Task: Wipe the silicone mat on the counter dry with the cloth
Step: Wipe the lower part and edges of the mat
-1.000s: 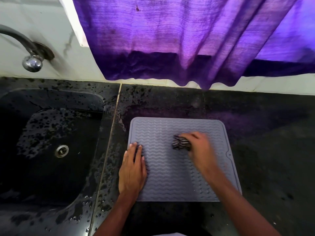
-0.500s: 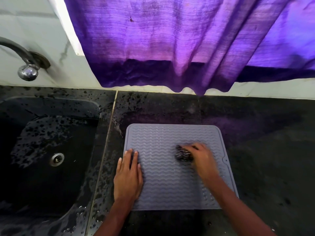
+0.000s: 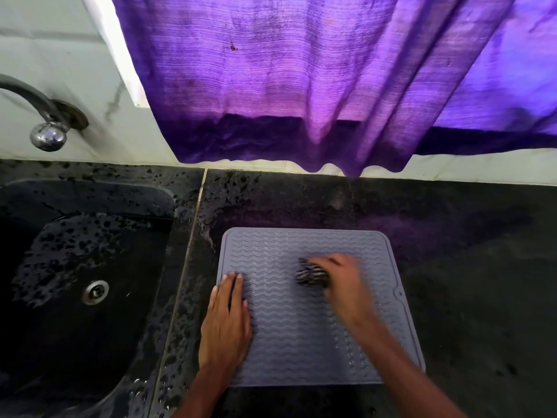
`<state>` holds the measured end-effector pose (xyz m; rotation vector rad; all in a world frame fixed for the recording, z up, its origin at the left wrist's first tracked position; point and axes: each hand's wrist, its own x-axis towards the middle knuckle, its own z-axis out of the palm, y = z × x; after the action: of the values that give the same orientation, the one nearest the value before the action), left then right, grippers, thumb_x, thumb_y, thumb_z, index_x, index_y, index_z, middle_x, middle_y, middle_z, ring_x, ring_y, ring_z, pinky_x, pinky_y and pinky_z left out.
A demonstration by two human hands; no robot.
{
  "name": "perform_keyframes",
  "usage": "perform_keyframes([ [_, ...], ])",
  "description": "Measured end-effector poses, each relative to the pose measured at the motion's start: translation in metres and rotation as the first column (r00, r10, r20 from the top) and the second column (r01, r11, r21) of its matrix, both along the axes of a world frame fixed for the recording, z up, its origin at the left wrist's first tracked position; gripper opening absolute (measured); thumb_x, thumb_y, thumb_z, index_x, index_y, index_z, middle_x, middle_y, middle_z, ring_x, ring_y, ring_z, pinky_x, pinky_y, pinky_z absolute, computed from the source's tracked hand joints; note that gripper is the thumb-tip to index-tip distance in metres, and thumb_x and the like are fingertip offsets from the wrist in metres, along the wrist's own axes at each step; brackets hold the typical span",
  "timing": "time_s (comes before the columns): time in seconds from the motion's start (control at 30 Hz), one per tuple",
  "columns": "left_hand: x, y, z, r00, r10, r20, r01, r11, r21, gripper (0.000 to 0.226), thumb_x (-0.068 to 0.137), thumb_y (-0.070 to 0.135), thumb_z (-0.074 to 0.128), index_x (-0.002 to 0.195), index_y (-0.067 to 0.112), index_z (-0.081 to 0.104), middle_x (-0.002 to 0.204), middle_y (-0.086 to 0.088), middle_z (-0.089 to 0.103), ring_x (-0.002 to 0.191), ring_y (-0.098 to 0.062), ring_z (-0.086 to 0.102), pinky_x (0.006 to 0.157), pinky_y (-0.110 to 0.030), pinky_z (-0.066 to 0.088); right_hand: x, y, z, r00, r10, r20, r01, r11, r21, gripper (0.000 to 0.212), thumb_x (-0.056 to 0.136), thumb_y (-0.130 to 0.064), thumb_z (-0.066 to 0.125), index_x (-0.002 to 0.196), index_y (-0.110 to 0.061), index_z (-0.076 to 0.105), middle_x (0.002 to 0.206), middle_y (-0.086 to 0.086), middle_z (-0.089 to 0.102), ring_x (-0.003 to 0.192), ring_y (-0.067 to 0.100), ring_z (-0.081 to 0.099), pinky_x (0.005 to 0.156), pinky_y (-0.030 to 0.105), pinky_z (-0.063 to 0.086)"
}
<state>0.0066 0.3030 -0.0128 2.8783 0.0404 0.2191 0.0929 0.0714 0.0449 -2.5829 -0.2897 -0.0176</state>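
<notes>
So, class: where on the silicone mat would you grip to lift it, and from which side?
Probably pinch the silicone mat at its far right corner, from the right: it lies flat and thin, the left hand presses its left edge, and the right hand holds the cloth mid-mat.

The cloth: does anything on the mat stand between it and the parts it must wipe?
Only the left hand, lying flat on the left edge of the mat, covers a strip. The right hand grips the cloth near the middle; nothing else visible lies on the mat.
</notes>
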Motion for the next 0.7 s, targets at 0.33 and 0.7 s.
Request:
perform_keyframes([
  [0.33, 0.001, 0.004, -0.002, 0.999, 0.035, -0.024, -0.038, 0.993, -0.115, 0.063, 0.104, 0.031, 0.026, 0.156, -0.004, 0.023, 0.159, -0.018, 0.035, 0.144, -0.027, 0.041, 0.123, -0.027, 0.011, 0.006, 0.094, -0.013, 0.968, 0.249, -0.025, -0.25, 0.961, -0.117, 0.043, 0.087, -0.013, 0.059, 0.126, -0.031, 0.059, 0.118, 0.001, 0.059, 0.113, 0.027, 0.048, 0.092, 0.045, 0.044],
  [0.7, 0.002, 0.005, -0.01, 1.0, 0.006, -0.024, -0.008, 0.997, -0.076, 0.062, 0.104, 0.032, 0.03, 0.157, 0.001, 0.024, 0.164, -0.011, 0.026, 0.151, -0.02, 0.028, 0.124, -0.033, 0.016, 0.011, -0.124, -0.009, 0.973, -0.226, -0.047, 0.204, 0.937, -0.283, 0.067, 0.058, 0.003, 0.075, 0.114, -0.033, 0.067, 0.107, -0.003, 0.066, 0.093, 0.028, 0.057, 0.079, 0.043, 0.054],
])
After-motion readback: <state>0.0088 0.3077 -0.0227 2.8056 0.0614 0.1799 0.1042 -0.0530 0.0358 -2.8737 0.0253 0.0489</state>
